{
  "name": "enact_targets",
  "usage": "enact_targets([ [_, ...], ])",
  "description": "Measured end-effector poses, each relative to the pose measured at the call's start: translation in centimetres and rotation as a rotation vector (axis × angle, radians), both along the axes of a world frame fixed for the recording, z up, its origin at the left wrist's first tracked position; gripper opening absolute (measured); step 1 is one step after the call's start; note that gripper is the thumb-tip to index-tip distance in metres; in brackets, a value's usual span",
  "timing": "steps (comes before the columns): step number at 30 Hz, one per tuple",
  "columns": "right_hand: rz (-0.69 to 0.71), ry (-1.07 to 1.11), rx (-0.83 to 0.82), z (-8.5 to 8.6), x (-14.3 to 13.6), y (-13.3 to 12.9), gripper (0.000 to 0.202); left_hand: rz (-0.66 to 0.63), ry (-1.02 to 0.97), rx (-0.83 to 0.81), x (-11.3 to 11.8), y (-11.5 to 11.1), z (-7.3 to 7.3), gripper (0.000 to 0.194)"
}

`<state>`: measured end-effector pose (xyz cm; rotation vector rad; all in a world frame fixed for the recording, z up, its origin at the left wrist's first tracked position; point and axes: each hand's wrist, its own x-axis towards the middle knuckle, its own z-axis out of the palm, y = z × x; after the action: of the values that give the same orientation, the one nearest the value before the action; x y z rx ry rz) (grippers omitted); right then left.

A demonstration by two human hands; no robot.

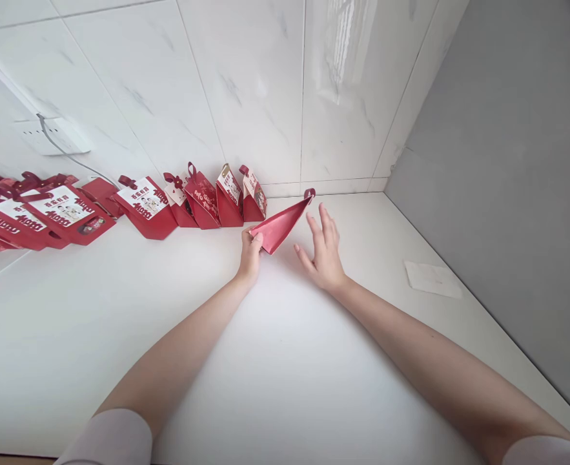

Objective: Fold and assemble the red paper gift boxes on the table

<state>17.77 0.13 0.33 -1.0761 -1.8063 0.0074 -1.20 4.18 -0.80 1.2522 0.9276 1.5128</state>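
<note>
My left hand (251,256) pinches the lower left corner of a red paper gift box (281,226), thumb on the near side. The box is tilted above the white table, its plain red side towards me and a dark red ribbon loop at its upper right tip. Just right of it, my right hand (324,250) is raised with fingers spread, apart from the box and holding nothing. Beyond the hands, a row of similar red boxes (202,200) with ribbon loops stands along the wall.
More red boxes (66,210) lie overlapping at the left. A grey cable (66,155) runs from a wall socket (52,135) down behind them. On the right of the white table (285,361) lies a flat white paper (432,279), beside a grey panel (507,194).
</note>
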Motion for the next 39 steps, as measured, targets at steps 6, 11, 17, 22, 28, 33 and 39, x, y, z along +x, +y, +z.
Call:
enact_targets([
  [6, 0.512, 0.301, -0.509, -0.3, 0.1, 0.4, 0.074, -0.169, 0.024, -0.043, 0.3, -0.8, 0.6, 0.046],
  [11, 0.446, 0.221, -0.422, -0.6, 0.6, 0.8, 0.061, -0.281, 0.176, -0.001, 0.1, -0.9, 0.9, 0.042],
  [17, 0.24, 0.219, -0.355, -0.9, 1.0, 1.3, 0.045, -0.07, 0.668, 0.157, 0.4, -1.0, 0.2, 0.039],
  [22, 0.19, 0.238, -0.352, -0.4, 1.1, 1.1, 0.043, -0.051, 0.792, 0.154, 0.2, -1.1, 0.4, 0.035],
  [28, 0.091, 0.377, -0.305, 0.0, 0.8, 0.8, 0.026, -0.015, 0.773, 0.19, 0.3, -1.3, 0.9, 0.032],
  [33, 0.013, 0.249, -0.195, 0.1, 0.8, 0.5, 0.031, 0.051, 0.832, 0.293, 0.2, -1.9, 1.5, 0.033],
  [39, 0.004, 0.157, -0.234, 0.0, 1.1, 0.5, 0.036, 0.165, 0.934, 0.416, 0.1, -2.2, 2.3, 0.04],
])
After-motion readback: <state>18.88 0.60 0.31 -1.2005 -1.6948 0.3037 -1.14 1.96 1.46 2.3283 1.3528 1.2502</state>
